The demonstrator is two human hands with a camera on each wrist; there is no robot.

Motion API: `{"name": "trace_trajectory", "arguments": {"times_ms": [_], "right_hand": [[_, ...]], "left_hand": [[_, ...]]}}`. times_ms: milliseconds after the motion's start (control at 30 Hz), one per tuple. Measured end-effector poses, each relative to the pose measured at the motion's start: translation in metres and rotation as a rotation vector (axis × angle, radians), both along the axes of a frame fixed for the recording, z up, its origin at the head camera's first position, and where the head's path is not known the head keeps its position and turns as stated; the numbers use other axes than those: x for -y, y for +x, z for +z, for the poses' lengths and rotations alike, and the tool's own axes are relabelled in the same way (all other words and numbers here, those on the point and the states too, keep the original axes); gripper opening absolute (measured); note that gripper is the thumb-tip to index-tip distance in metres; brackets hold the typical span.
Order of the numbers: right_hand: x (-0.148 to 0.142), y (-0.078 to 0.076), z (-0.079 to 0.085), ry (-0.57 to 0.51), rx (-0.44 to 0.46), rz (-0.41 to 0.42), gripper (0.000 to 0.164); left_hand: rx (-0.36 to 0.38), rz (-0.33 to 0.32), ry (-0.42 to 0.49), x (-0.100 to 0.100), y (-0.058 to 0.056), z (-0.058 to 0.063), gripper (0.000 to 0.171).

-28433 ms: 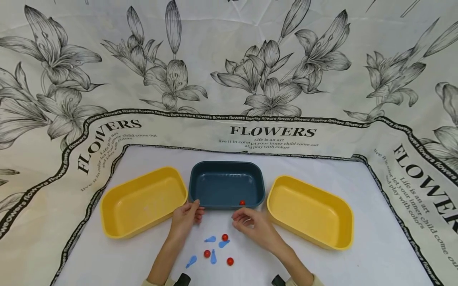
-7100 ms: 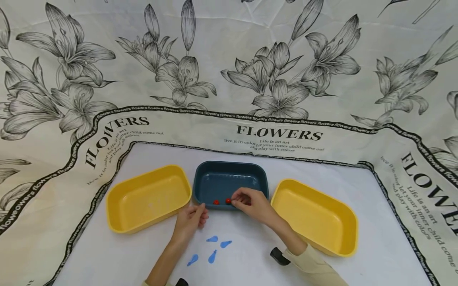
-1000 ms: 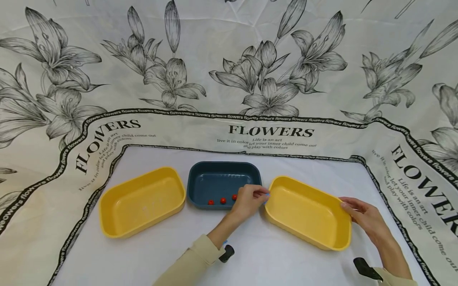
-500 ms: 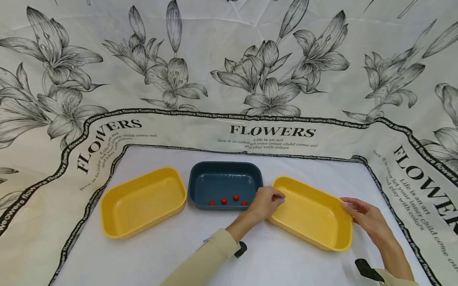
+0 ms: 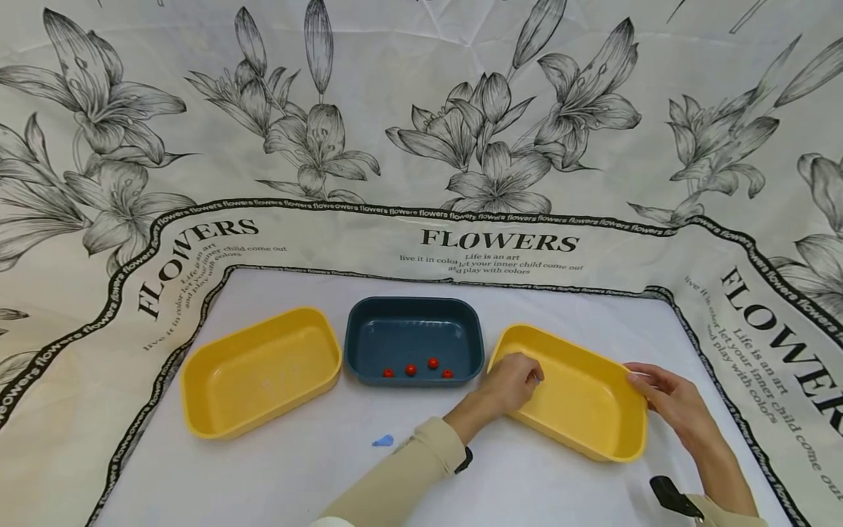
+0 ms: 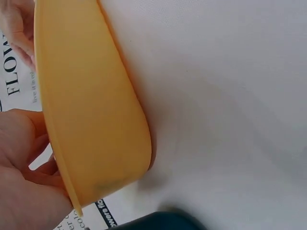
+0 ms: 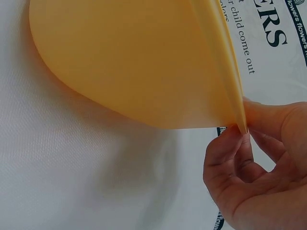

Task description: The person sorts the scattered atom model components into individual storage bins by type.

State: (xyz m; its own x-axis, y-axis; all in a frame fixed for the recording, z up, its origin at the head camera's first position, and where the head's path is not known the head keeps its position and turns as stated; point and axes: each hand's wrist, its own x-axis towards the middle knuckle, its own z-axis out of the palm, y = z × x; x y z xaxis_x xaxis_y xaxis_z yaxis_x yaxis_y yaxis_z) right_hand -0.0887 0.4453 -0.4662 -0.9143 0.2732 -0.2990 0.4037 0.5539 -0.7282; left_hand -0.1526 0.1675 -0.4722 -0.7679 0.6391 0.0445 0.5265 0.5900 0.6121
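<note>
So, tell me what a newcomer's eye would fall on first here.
Most likely the large lily drawings across the pale backdrop. Next, the left yellow tray and right yellow tray, flanking a dark blue tray with four red balls in its near half. Then perhaps the left hand over the right yellow tray, and the right hand pinching that tray's rim at its right end.

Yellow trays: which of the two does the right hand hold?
The yellow tray right of the dark blue tray in the head view. The right hand pinches its rim; no hand touches the other yellow tray.
</note>
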Motion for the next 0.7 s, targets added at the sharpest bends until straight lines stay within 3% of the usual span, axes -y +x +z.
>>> {"name": "trace_trajectory", "arguments": {"times_ms": [133,400,700], "right_hand": [[0.000,-0.001,0.000,0.003,0.007,-0.003,0.064],[0.000,-0.001,0.001,0.015,0.011,0.000,0.064],[-0.001,-0.001,-0.001,0.016,0.013,-0.004,0.064]], "left_hand": [[0.008,-0.011,-0.077,-0.007,0.000,-0.003,0.012],[0.090,0.013,-0.235,-0.019,-0.002,-0.006,0.010],[0.053,0.058,-0.283,-0.023,-0.004,-0.008,0.005]]}}
